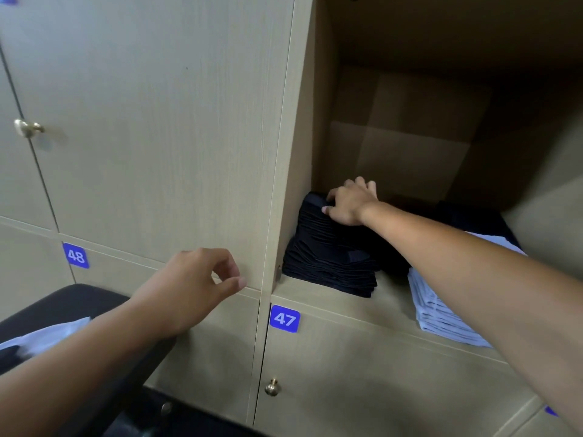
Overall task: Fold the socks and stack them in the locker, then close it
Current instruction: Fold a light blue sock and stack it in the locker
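While the right hand point(350, 205) reaches into the open locker point(318, 89), its grip rests on top of the dark sock stack point(328, 257): fingers bent over the far upper edge, thumb against the near side of the top layer. Whether it pinches a sock or only presses is unclear; it looks like a light hold on the top fold.

Left hand point(195, 285) hangs outside, in front of the closed neighbouring door point(157, 137). Grip narrow, thumb and forefinger curled toward each other, nothing held.

Dark stack sits against the left wall, on the locker shelf point(388, 298). Pale stack point(441, 316) lies to its right, near the front edge, partly behind the right forearm. More dark cloth behind it, deep in shadow; cannot identify.

Handling, judged: socks are soft, light and limp, no stiffness. A tall stack of thin folds will slump or shear if pushed sideways. Best taken flat from above, palm down, or squared from both sides; not by one corner.

Room: left wall touches the stack, no slack there. A gap lies between the two stacks. Ample height above, back of locker free. Pale stack is close to the front lip, so the door may catch it. Loose pale cloth point(47, 339) lies on a dark surface point(79, 301) at lower left, likely unfolded socks.
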Motion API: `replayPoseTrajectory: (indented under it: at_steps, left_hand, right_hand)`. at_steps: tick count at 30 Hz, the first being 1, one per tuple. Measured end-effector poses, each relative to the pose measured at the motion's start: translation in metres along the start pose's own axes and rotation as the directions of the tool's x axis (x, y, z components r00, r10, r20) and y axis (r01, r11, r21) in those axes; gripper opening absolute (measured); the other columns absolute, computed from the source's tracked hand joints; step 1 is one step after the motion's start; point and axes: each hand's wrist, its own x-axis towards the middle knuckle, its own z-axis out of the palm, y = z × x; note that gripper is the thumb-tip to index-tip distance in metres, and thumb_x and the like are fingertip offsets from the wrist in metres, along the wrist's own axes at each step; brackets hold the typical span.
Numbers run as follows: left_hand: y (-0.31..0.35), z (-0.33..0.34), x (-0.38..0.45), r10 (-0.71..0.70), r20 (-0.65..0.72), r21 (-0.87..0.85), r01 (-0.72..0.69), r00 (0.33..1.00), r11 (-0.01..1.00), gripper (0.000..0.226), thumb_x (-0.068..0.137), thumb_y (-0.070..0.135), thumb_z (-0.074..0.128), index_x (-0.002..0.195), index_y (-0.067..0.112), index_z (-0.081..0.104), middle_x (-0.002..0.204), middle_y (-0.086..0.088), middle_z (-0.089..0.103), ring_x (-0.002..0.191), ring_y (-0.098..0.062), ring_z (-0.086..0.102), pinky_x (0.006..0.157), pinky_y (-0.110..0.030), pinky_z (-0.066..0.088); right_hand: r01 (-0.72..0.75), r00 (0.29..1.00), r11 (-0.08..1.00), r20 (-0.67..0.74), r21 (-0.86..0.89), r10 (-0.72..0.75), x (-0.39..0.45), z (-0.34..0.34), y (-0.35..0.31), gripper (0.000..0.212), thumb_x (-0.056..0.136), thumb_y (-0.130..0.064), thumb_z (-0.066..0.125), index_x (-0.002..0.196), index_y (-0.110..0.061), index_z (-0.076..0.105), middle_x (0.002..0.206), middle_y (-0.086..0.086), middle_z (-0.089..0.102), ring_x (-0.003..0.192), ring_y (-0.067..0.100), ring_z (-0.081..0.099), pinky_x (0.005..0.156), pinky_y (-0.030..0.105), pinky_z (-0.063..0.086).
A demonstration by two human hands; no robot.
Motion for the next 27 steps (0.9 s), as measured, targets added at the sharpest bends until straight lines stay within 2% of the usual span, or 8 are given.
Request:
replayPoseTrajectory:
  at_steps: [6, 9, 13, 18, 22, 25, 27]
  left_hand:
    - [-0.012, -0.011, -0.006, -0.035, -0.046, 0.01, 0.036, 0.998, 0.999, 0.013, 0.094, 0.045, 0.066, 0.088, 0.035, 0.066, 0.097, 0.019, 0.067, 0.085, 0.0, 0.06, 0.069, -0.016, 0.04]
    - [-0.017, -0.016, -0.011, -0.049, -0.046, 0.009, 0.05, 0.998, 0.999, 0.013, 0.094, 0.046, 0.066, 0.087, 0.035, 0.067, 0.096, 0.02, 0.068, 0.083, -0.001, 0.061, 0.068, -0.018, 0.04]
    - [-0.023, -0.023, -0.02, -0.063, -0.033, 0.029, 0.064, 0.997, 0.998, 0.013, 0.093, 0.046, 0.067, 0.087, 0.034, 0.067, 0.096, 0.021, 0.067, 0.083, -0.001, 0.062, 0.067, -0.016, 0.04]
    - [-0.032, -0.03, -0.028, -0.093, -0.021, 0.033, 0.093, 0.995, 0.995, 0.012, 0.093, 0.042, 0.069, 0.085, 0.032, 0.069, 0.094, 0.019, 0.07, 0.085, -0.003, 0.064, 0.068, -0.02, 0.043]
    - [-0.042, -0.038, -0.031, -0.11, -0.003, 0.039, 0.11, 0.994, 0.993, 0.01, 0.092, 0.039, 0.072, 0.086, 0.031, 0.07, 0.093, 0.016, 0.07, 0.084, -0.008, 0.066, 0.072, -0.026, 0.047]
    - [-0.057, -0.038, -0.029, -0.132, 0.012, 0.056, 0.131, 0.991, 0.99, 0.009, 0.09, 0.036, 0.075, 0.084, 0.031, 0.07, 0.092, 0.014, 0.071, 0.084, -0.011, 0.068, 0.076, -0.029, 0.051]
    - [-0.068, -0.038, -0.031, -0.15, 0.027, 0.051, 0.149, 0.988, 0.988, 0.008, 0.088, 0.032, 0.077, 0.083, 0.029, 0.07, 0.09, 0.013, 0.072, 0.085, -0.013, 0.069, 0.085, -0.037, 0.055]
  right_hand:
    - [0.065, 0.995, 0.998, -0.077, 0.012, -0.064, -0.017, -0.009, 0.003, 0.045, 0.103, -0.049, 0.045, 0.141, -0.029, 0.054, 0.14, 0.011, 0.048, 0.132, 0.032, 0.035, 0.104, 0.044, 0.027]
    - [0.101, 0.984, 0.987, -0.16, 0.124, -0.081, -0.038, -0.007, 0.003, 0.038, 0.102, -0.043, 0.051, 0.135, -0.026, 0.058, 0.134, 0.009, 0.053, 0.128, 0.03, 0.04, 0.102, 0.042, 0.029]
    - [0.164, 0.959, 0.933, -0.272, 0.319, -0.076, -0.08, 0.001, -0.001, 0.025, 0.1, -0.037, 0.058, 0.122, -0.026, 0.064, 0.114, 0.0, 0.062, 0.115, 0.024, 0.048, 0.094, 0.038, 0.032]
    - [0.23, 0.948, 0.849, -0.306, 0.475, -0.086, -0.142, 0.013, -0.013, 0.017, 0.098, -0.032, 0.061, 0.113, -0.026, 0.067, 0.104, -0.008, 0.063, 0.107, 0.017, 0.051, 0.095, 0.037, 0.034]
    - [0.267, 0.953, 0.801, -0.272, 0.536, -0.136, -0.176, 0.017, -0.023, 0.015, 0.098, -0.031, 0.061, 0.11, -0.027, 0.066, 0.1, -0.012, 0.061, 0.101, 0.011, 0.051, 0.095, 0.036, 0.038]
    - [0.309, 0.945, 0.74, -0.284, 0.598, -0.165, -0.19, 0.01, -0.031, 0.009, 0.096, -0.029, 0.063, 0.104, -0.028, 0.066, 0.092, -0.015, 0.061, 0.093, 0.008, 0.051, 0.088, 0.034, 0.043]
    - [0.335, 0.939, 0.707, -0.279, 0.623, -0.199, -0.199, 0.008, -0.039, 0.008, 0.095, -0.028, 0.063, 0.103, -0.027, 0.066, 0.089, -0.015, 0.061, 0.086, 0.005, 0.051, 0.081, 0.031, 0.045]
